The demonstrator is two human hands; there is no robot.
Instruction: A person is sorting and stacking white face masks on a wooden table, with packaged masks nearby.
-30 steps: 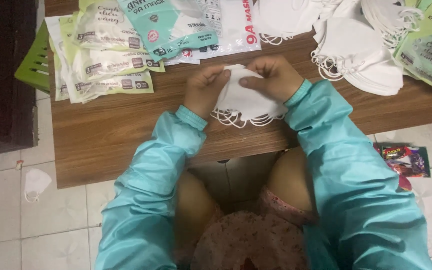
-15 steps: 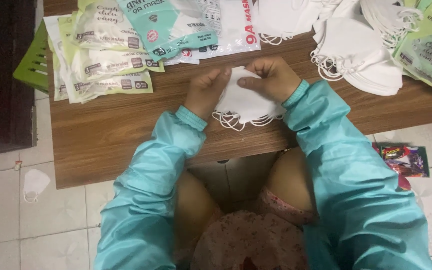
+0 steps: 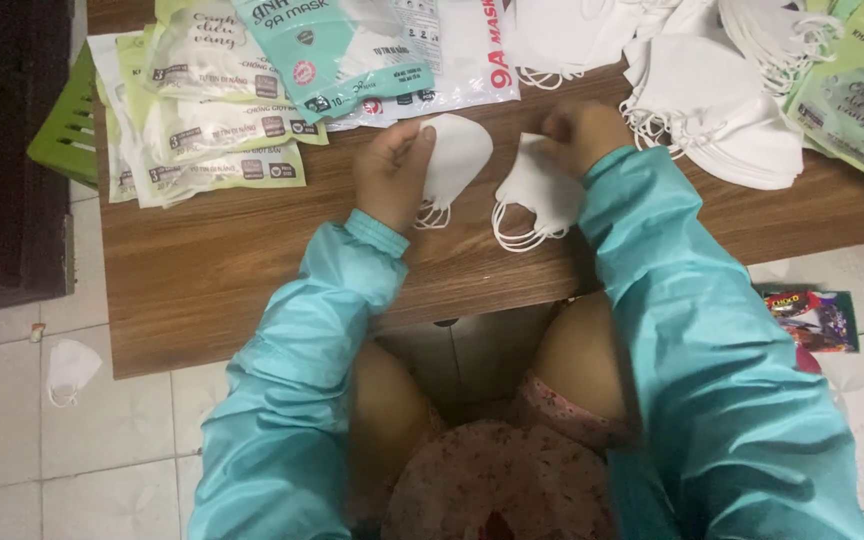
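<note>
The left hand (image 3: pixel 390 172) had its grip closed on a folded white mask (image 3: pixel 457 155), thumb across the front, with the ear loops hanging down just above the desk (image 3: pixel 212 290). The right hand (image 3: pixel 584 135) pinched the top edge of a second white mask (image 3: pixel 540 190), whose loops trailed onto the wood beside the teal sleeve (image 3: pixel 672 300). The two masks sat near each other but apart, at the middle of the desk close to its near edge. Beyond the left hand lay a heap of sealed mask packets (image 3: pixel 217 110) in pale green and teal wrapping. Beyond the right hand rested a stack of loose white masks (image 3: pixel 722 110), and more green packets (image 3: pixel 857 105) at the far right. On the tiled floor to the left lay a single white mask (image 3: pixel 70 368), and a small colourful packet (image 3: pixel 814 318) lay on the floor to the right.
</note>
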